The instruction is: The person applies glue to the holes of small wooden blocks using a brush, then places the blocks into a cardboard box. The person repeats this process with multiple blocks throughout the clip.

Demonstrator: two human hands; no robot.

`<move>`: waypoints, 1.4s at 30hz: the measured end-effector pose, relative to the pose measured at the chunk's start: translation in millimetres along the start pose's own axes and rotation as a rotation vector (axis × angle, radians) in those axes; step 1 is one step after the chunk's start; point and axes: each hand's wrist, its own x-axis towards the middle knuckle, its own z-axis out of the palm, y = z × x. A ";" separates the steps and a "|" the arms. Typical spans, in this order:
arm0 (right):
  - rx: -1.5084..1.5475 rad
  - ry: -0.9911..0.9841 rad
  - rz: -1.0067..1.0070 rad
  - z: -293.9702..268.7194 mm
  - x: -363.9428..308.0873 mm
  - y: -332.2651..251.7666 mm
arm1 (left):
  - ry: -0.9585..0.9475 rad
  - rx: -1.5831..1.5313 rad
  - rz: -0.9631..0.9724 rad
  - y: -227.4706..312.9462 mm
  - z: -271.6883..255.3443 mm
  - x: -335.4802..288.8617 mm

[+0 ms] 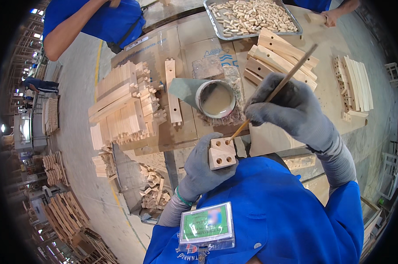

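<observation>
My left hand (198, 169), in a grey glove, is closed round pale wooden pieces (221, 152) held together, their end faces turned up with several round holes. My gloved right hand (296, 112) pinches a thin wooden stick (299, 65) like a pen. The stick slants down to the left, and its lower tip is at a hole in the upper right of the held pieces. Beyond them stands a round pot (198, 99) of cloudy beige liquid, on a crusted board (238, 88). A single wooden bar (173, 94) with holes lies left of the pot.
A large stack of wooden bars (119, 105) stands at left on the cardboard-covered table (188, 35). A metal tray (219, 31) at the back holds many dowels. Drilled wooden pieces (274, 55) and slats (357, 83) lie right. Two co-workers (91, 22) (313, 4) stand across the table. Offcuts (155, 189) lie below left.
</observation>
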 end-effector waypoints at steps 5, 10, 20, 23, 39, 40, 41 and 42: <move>-0.091 -0.136 -0.013 5.5 -1.1 10.3 | 0.011 -0.020 -0.015 4.3 0.8 -4.7; -0.151 -0.099 -0.012 8.8 -9.6 -0.1 | 0.033 -0.014 -0.013 8.7 -1.7 -7.2; -0.386 -0.021 -0.404 -12.0 -51.9 18.8 | 0.449 -0.421 -0.065 6.5 -15.9 -6.1; -0.299 -0.182 -0.417 -18.9 -71.0 51.3 | 0.532 -0.974 -0.047 29.9 -11.0 27.0; -1.663 0.633 -0.282 -116.6 -26.4 105.7 | 0.138 -1.371 -0.145 61.9 42.8 83.7; -1.638 0.610 -0.238 -128.6 -17.7 112.2 | 0.117 -1.348 -0.139 62.9 41.4 80.6; -1.611 0.589 -0.190 -140.3 -9.4 119.7 | 0.091 -1.326 -0.137 63.2 41.3 78.5; -1.579 0.573 -0.140 -149.6 -1.9 128.1 | 0.060 -1.302 -0.135 64.9 40.5 77.4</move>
